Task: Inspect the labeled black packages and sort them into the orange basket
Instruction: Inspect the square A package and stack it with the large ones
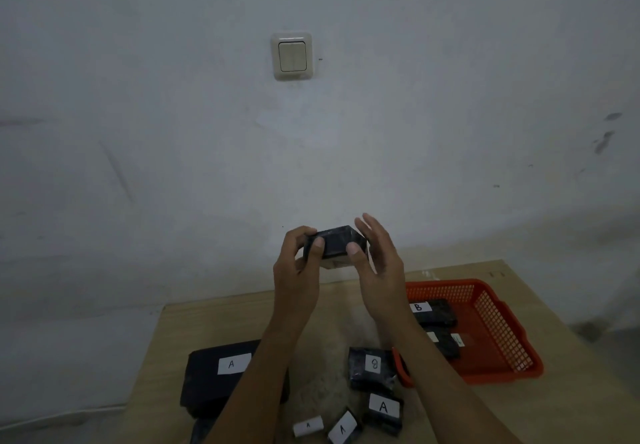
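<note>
black package (334,243) held up off table | left hand (298,263) grip pinches its left edge | right hand (375,256) thumb on right edge

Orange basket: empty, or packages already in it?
Not empty. The basket holds at least two black packages: one labeled B, another nearer the person.

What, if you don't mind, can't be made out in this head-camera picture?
- Held package: its label faces away, so the letter is unseen.
- Second package in the orange basket: label partly behind the right forearm, unreadable.
- Bottom-edge package: cut off by the frame.
</note>
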